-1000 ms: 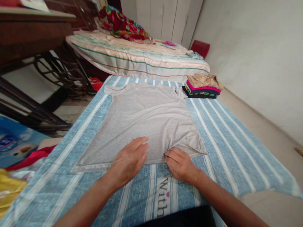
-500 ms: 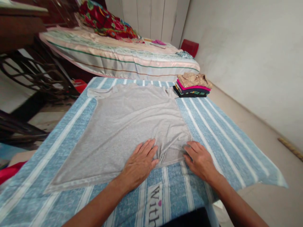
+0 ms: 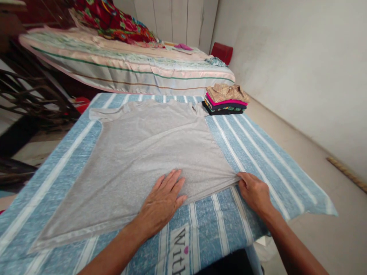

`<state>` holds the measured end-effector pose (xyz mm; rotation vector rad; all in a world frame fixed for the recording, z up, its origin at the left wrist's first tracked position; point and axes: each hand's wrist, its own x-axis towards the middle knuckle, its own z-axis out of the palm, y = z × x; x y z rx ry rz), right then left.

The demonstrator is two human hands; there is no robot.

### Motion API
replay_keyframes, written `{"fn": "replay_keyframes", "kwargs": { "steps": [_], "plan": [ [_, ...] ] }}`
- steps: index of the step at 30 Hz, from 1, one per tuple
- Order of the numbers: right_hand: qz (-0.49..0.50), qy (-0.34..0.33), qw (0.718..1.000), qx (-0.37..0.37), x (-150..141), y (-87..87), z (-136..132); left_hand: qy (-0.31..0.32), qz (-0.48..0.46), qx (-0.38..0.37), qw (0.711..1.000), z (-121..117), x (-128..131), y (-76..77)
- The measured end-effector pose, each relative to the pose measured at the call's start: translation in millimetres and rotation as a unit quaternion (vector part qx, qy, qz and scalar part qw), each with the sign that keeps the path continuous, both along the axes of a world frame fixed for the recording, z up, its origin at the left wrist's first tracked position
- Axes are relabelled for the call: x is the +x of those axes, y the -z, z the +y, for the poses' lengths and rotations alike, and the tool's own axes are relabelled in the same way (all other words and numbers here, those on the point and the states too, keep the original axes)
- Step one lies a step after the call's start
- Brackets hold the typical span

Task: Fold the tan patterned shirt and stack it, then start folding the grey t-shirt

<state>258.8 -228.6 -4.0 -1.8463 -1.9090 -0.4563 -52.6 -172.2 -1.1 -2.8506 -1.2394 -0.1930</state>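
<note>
The left hand (image 3: 164, 200) presses open on the gray shirt (image 3: 149, 152); the right hand (image 3: 255, 191) pinches its corner, seemingly by the hem, near the table's (image 3: 266, 168) front edge.

Beyond the hands, a bed (image 3: 137, 72) with a striped, frilled sheet bears a red floral blanket (image 3: 114, 23); pale wardrobe doors (image 3: 172, 19) stand behind it. Right of the hands, a plain whitish wall (image 3: 292, 65) meets a beige tiled floor (image 3: 315, 240). Left of them, a dark metal treadle stand (image 3: 31, 91) sits in shadow.
</note>
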Motion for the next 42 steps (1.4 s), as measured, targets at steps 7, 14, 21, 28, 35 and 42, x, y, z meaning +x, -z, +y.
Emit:
{"fn": "replay_keyframes", "kwargs": {
  "steps": [7, 14, 21, 28, 35, 42],
  "plan": [
    [0.085, 0.007, 0.994, -0.07, 0.4, -0.6, -3.7, 0.006, 0.001, 0.019, 1.0, -1.6, 1.5, -0.2],
    [-0.009, 0.017, 0.991, -0.135, 1.2, -9.1, -9.2, 0.029, -0.021, 0.005, 0.999, -7.1, -0.8, -4.5],
    [-0.094, 0.044, 0.979, -0.173, -1.8, -14.4, -12.3, 0.051, -0.07, -0.044, 0.995, -17.7, -5.4, -18.6],
    [-0.1, -0.119, 0.986, -0.066, -23.1, -17.7, -19.8, 0.045, -0.106, -0.058, 0.992, -37.5, -9.6, -28.6],
    [-0.077, -0.325, 0.942, -0.043, -72.5, -2.9, -11.6, -0.007, -0.034, -0.039, 0.999, -58.1, -21.7, -41.8],
    [-0.118, -0.325, 0.937, -0.049, -73.7, -3.3, -2.9, -0.106, 0.082, -0.056, 0.989, -70.1, -44.8, -56.5]
  ]
}}
